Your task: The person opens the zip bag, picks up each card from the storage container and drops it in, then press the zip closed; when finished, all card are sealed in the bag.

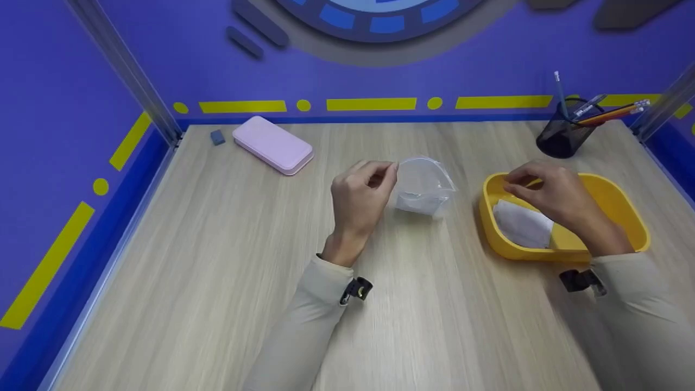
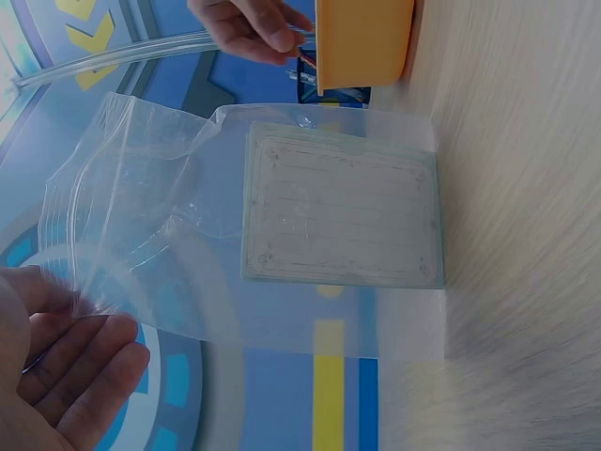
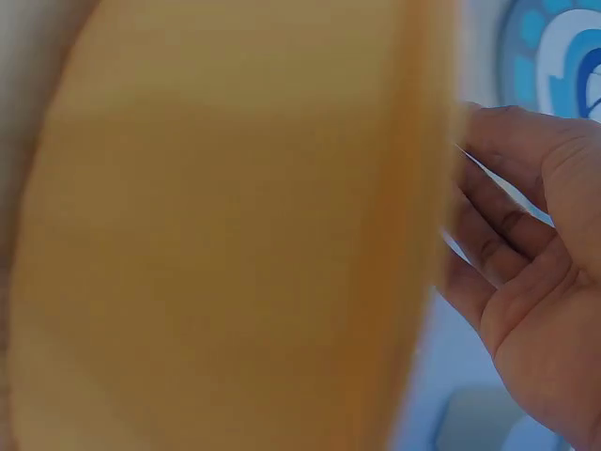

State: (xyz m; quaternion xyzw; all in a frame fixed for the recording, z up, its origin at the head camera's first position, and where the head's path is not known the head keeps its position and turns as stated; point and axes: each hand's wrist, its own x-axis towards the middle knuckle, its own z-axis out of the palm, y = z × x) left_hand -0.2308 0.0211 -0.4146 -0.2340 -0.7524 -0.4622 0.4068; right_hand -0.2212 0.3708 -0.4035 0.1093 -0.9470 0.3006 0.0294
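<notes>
Between thumb and fingers, my left hand pinches the upper edge of a clear zip bag. The bag stands up from the table, its mouth partly spread in the head view. Inside it, the left wrist view shows a stack of pale cards with ruled lines and a decorated border. My right hand hovers over a yellow tray, fingers loosely bent, with nothing visible in them. A white folded item lies in the tray beside a flat yellow piece. The tray's wall hides the right fingertips in the right wrist view.
A pink case and a small dark blue block lie at the back left. A black mesh cup with pencils and pens stands at the back right. Blue panels border the table's back and sides.
</notes>
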